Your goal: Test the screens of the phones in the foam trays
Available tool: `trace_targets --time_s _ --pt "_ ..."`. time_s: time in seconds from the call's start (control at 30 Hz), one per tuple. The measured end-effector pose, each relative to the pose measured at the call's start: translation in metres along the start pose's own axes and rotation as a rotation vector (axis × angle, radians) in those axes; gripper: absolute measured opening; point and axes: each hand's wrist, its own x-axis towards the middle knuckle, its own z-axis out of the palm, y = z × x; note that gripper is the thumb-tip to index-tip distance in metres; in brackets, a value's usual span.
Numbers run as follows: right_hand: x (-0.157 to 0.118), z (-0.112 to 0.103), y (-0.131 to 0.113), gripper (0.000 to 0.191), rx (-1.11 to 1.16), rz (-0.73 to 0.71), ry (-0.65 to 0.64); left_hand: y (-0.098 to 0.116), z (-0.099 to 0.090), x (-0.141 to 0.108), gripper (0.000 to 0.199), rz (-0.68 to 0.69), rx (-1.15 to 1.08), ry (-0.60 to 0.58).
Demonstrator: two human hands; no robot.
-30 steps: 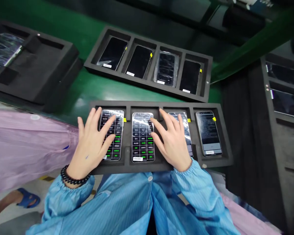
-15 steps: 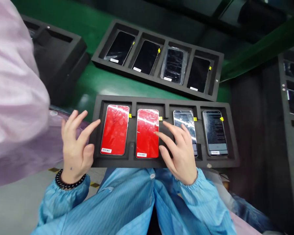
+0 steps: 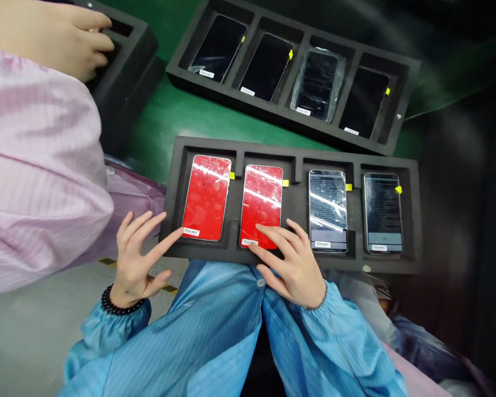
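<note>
Across my lap and the bench edge lies a black foam tray (image 3: 235,242) with phones in its compartments. Its leftmost phone (image 3: 206,196) shows a red screen, and my left hand (image 3: 138,259) is open beside it, index fingertip at its lower left corner. My right hand (image 3: 291,264) is open over the lower part of the second red-screened phone (image 3: 262,193), fingertips at its screen and label; I cannot tell whether they press. Farther right, two phones, a third (image 3: 328,207) and a fourth (image 3: 382,207), show dark text screens. Yellow tabs stick out at the phones' right edges.
Behind, a second foam tray (image 3: 268,118) holds dark-screened phones, one in clear wrap, on the green bench (image 3: 152,127). At left, a co-worker's pink sleeve (image 3: 45,143) and hand (image 3: 53,36) reach over stacked black trays (image 3: 132,71).
My right hand has moved down the second phone toward its label. My left index finger has gone to the first phone's lower corner. A co-worker's hand has come into view at upper left.
</note>
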Motion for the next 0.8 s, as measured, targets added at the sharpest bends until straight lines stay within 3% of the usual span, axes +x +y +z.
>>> trace_targets --time_s 0.37,0.8 --pt "0.0017 0.0006 -0.0001 0.036 -0.083 -0.023 -0.11 0.0001 0.0008 0.0026 0.059 -0.003 -0.042 -0.1" --pt "0.0002 0.003 -0.0002 0.033 -0.11 -0.034 -0.089 0.0001 0.0004 0.0042 0.061 0.002 -0.068 -0.149"
